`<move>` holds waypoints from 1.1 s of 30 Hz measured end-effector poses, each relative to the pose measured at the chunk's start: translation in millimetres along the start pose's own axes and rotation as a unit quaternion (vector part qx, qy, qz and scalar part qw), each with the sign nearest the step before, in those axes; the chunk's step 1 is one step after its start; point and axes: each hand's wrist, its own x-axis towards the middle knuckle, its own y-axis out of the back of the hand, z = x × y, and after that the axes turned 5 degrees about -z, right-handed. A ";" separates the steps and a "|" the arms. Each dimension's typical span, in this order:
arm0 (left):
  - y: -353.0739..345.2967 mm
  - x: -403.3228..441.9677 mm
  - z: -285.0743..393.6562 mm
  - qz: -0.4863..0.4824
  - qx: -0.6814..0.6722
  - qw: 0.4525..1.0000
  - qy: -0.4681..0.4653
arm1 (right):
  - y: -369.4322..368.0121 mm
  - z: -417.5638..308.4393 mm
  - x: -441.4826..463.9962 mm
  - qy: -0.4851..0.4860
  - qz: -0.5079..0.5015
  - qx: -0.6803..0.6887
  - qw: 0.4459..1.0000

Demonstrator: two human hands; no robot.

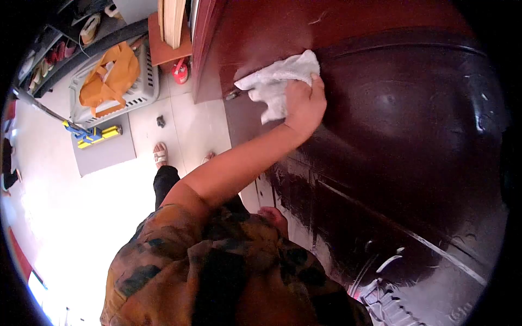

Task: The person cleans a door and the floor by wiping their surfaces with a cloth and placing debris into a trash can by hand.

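My left hand [306, 106] reaches across to the right, its fingers closed on a white cloth [274, 76]. The cloth lies bunched against a glossy dark red wooden panel [380, 103], and part of it hangs loose beside my fingers. My thumb shows along the near side of the cloth; the other fingers are mostly hidden. Only a small part of my right hand [274, 218] shows, low beside my body and close to the panel's lower part. Its fingers cannot be made out.
A grey plastic crate [149, 76] with an orange bag [117, 70] stands at the left, near a shoe rack [51, 60]. A yellow-and-blue mop head [95, 135] rests on a grey mat [106, 160]. A red object [179, 71] stands near the wooden door edge.
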 end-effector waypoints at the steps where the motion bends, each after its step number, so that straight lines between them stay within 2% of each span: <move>1: -8.3 -5.8 17.6 0.052 0.015 0.994 -0.099 | -0.2 -7.2 -0.7 -0.019 0.002 0.053 0.998; 2: -16.6 -11.5 35.2 0.106 0.040 0.974 -0.195 | 0.6 -4.7 -0.7 0.001 0.003 0.063 0.998; 4: -27.1 -23.6 75.4 0.062 0.035 0.948 -0.310 | -0.8 8.9 1.4 0.034 0.006 0.086 0.996; 5: -17.0 -25.0 99.2 -0.001 0.028 0.902 -0.431 | -1.1 8.4 3.4 0.022 0.004 0.051 0.998; 6: -11.3 -20.1 112.2 -0.010 0.071 0.852 -0.519 | 0.6 4.8 6.3 0.011 0.002 0.014 1.000; 8: -19.4 -5.0 105.2 0.053 0.115 0.864 -0.488 | 5.1 -7.3 12.6 0.006 -0.014 -0.013 1.000; 9: -23.4 4.4 87.2 0.087 -0.004 0.901 -0.425 | 5.6 -18.0 13.2 0.012 -0.027 -0.003 1.000; 10: -7.5 7.6 76.5 0.050 0.098 0.902 -0.419 | 5.5 -25.5 14.6 0.018 -0.040 0.010 0.999; 11: 8.4 10.9 65.9 0.012 0.197 0.887 -0.418 | 8.5 -17.5 20.6 0.050 -0.034 -0.034 0.998; 12: 13.7 2.6 67.1 0.017 0.219 0.906 -0.362 | 11.0 -6.5 25.9 0.079 -0.026 -0.078 0.993; 13: 19.0 -5.7 68.4 0.019 0.244 0.920 -0.305 | 10.5 4.9 29.9 0.098 -0.013 -0.088 0.991; 16: 9.1 1.2 6.5 0.047 0.213 0.958 -0.184 | 1.8 11.7 40.7 0.139 0.038 -0.057 0.988; 18: 12.6 4.2 -10.7 0.065 0.198 0.973 -0.102 | -11.6 -25.0 39.0 0.193 0.126 -0.114 0.966; 19: 40.1 -17.9 27.2 -0.019 0.094 0.989 0.114 | -20.9 -74.8 17.9 0.210 0.168 -0.025 0.963; 22: 92.2 -55.7 15.9 -0.128 0.065 0.978 0.151 | -42.7 -183.8 -2.6 0.349 0.357 -0.146 0.854; 23: 102.4 -73.7 28.2 -0.152 0.001 0.974 0.168 | -50.2 -214.7 -7.1 0.402 0.401 -0.184 0.802; 25: 119.2 -108.4 65.0 -0.192 -0.134 0.950 0.207 | -61.8 -229.9 13.1 0.404 0.357 -0.136 0.831; 26: 129.9 -116.5 76.1 -0.195 -0.066 0.959 0.197 | -67.7 -235.4 20.2 0.402 0.318 -0.097 0.853; 28: 163.6 -123.4 93.8 -0.194 0.068 0.964 0.171 | -78.2 -245.1 24.1 0.390 0.161 0.046 0.905; 29: 193.7 -114.0 77.9 -0.238 0.148 0.946 0.161 | -81.1 -250.1 23.8 0.327 0.041 0.197 0.923; 30: 218.0 -112.8 99.3 -0.274 0.304 0.886 0.217 | -86.3 -249.7 31.4 0.322 0.031 0.275 0.905; 31: 247.7 -117.0 85.5 -0.301 0.276 0.902 0.143 | -90.8 -246.0 45.6 0.314 0.021 0.351 0.882; 32: 272.0 -132.7 87.0 -0.257 0.244 0.922 0.155 | -93.5 -244.4 63.2 0.306 0.011 0.424 0.852; 33: 303.5 -140.4 79.3 -0.242 0.269 0.917 0.168 | -89.8 -242.2 82.1 0.300 -0.018 0.454 0.839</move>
